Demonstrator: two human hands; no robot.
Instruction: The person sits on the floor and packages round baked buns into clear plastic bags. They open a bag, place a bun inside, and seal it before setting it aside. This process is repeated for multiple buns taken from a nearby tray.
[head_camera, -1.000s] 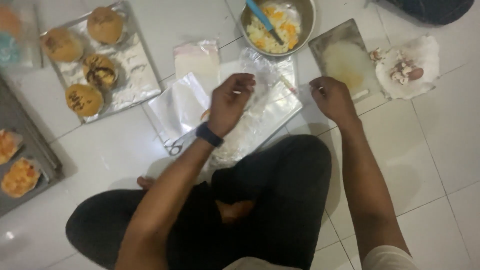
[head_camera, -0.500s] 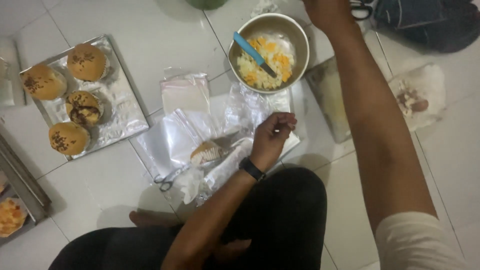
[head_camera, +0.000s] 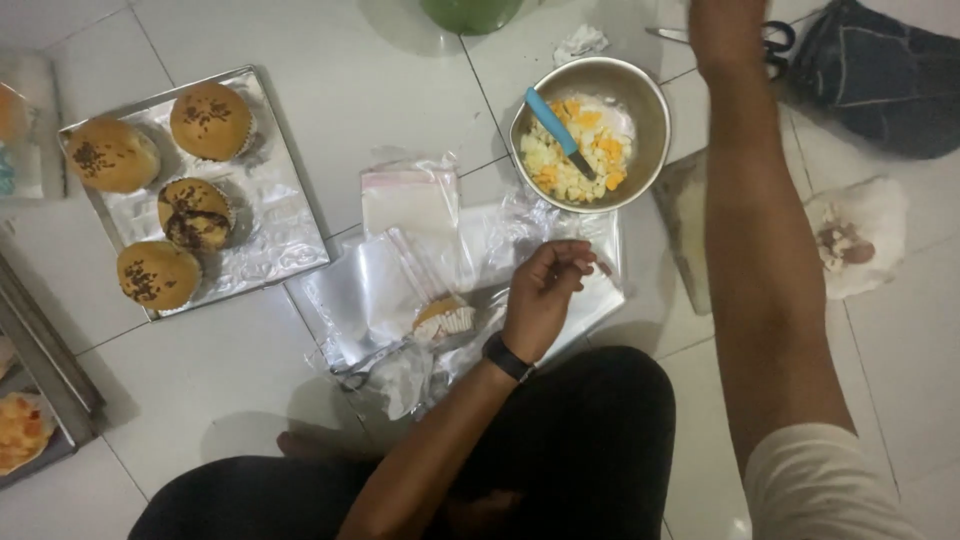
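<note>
My left hand (head_camera: 545, 292), with a dark watch on the wrist, rests on a spread of clear plastic bags (head_camera: 400, 270) on the tiled floor, its fingers curled in and nothing clearly held. Just left of it lies a muffin in a paper cup (head_camera: 443, 318), partly under plastic. My right arm stretches up across the frame. My right hand (head_camera: 722, 25) reaches the top edge beside a pair of scissors (head_camera: 775, 35), and its fingers are cut off from view.
A foil-lined tray (head_camera: 290, 240) at left holds several brown muffins. A metal bowl (head_camera: 650, 120) holds chopped yellow food and a blue-handled knife (head_camera: 558, 130). A cutting board (head_camera: 685, 225) sits under my arm. At right lie a white wrapper with scraps (head_camera: 860, 235) and a dark bag (head_camera: 880, 80).
My right arm left the cutting board and stretched to the far top near the scissors. My left hand drew back and curled shut. The muffin now shows on the plastic.
</note>
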